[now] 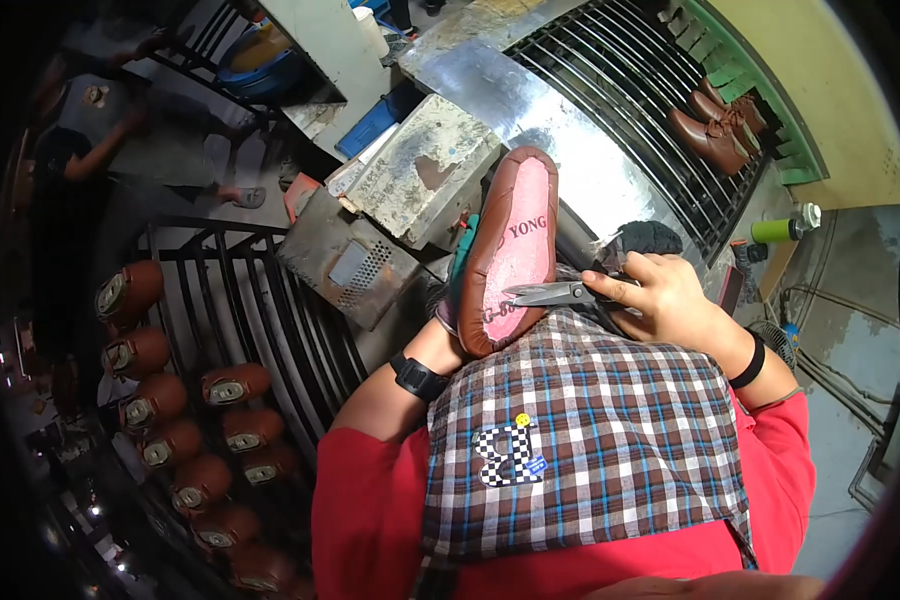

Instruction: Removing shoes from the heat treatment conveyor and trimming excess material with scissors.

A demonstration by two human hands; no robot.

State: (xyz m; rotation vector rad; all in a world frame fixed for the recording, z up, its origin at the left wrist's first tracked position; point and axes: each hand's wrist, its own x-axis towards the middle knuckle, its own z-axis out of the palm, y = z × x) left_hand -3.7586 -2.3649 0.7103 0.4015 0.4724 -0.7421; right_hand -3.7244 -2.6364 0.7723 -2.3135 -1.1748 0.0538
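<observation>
An upturned brown shoe upper (pixel 482 270), with a pink insole board (pixel 522 240) facing up and brown leather folded over its edges, is held in front of my body with its toe pointing away. My left hand (pixel 446 312) grips it from the left side and below; most of that hand is hidden behind it. Something teal (pixel 462 245), perhaps a glove's fingers, shows along the shoe's left edge. In my right hand (pixel 662 290) is a pair of metal scissors (pixel 550 294). Their slightly parted blades lie over the heel end of the insole board.
A worn metal box machine (pixel 430 165) stands ahead on the left. Beyond the shiny metal table (pixel 560 120), brown shoes (pixel 718 130) sit on a roller conveyor by a green-fringed opening. Several brown shoe uppers (pixel 235 385) hang on a black rack at left. Another person (pixel 95 150) is far left.
</observation>
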